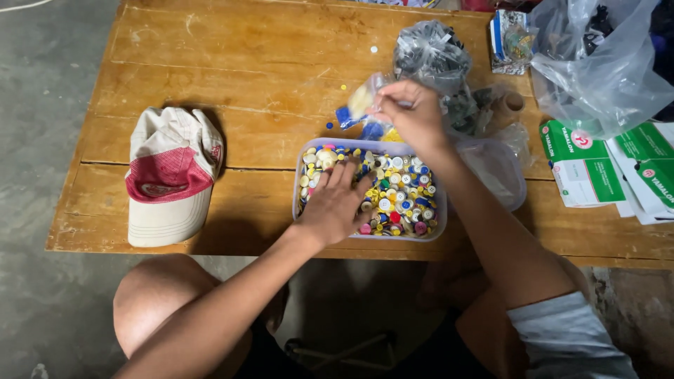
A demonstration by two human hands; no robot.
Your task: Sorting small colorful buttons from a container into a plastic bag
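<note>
Bare knees and forearms sit nearest the camera, below the edge of the wooden table (210,77). At far left on the table lies a red and cream cap (172,175), well apart from both hands. The left hand (335,205) rests palm down with fingers spread flat on the mixed coloured buttons (400,200) that fill a clear plastic tub (439,228); it grasps nothing. Above the tub's far rim, the right hand (414,116) has its fingertips pinched shut on a small clear bag (361,102) holding more coloured pieces. Just beyond lies a crumpled dark bag (432,52). At far right sit a large clear plastic bag (604,70) and green and white cartons (583,165).
</note>
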